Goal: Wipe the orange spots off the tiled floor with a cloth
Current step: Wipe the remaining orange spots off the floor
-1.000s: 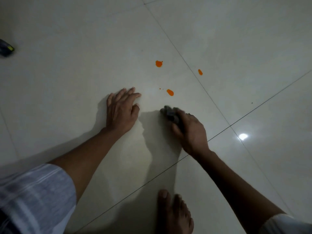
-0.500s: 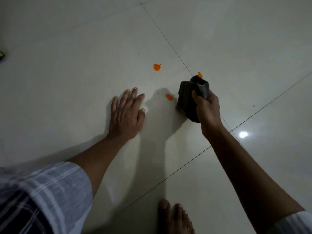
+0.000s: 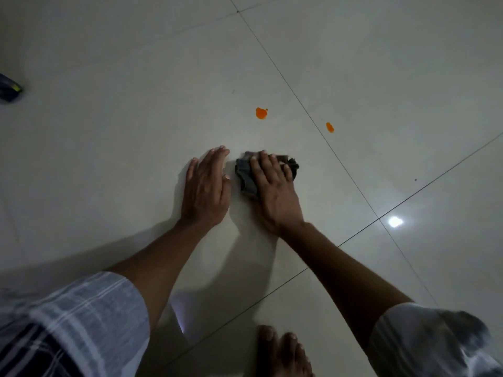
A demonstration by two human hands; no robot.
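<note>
So that weight can be borne, the left hand (image 3: 205,190) is laid flat, fingers straight; the cloth (image 3: 246,176) is pressed to the floor (image 3: 109,131) under the right hand (image 3: 273,190), its fingers spread.

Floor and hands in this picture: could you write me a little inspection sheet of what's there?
Surface: glossy pale tiled floor with thin grout lines and a bright light reflection.
Job's things: larger orange spot and smaller orange spot, both unwiped; dark cloth bunched on the floor short of them.
Clutter: dark object at the left edge, too cut off to identify.
Hands: left hand rests flat on the tile; right hand presses on the cloth, fingers fairly straight.
Cables: nothing seen.
Surroundings: bare foot at the bottom; plaid sleeve.
</note>
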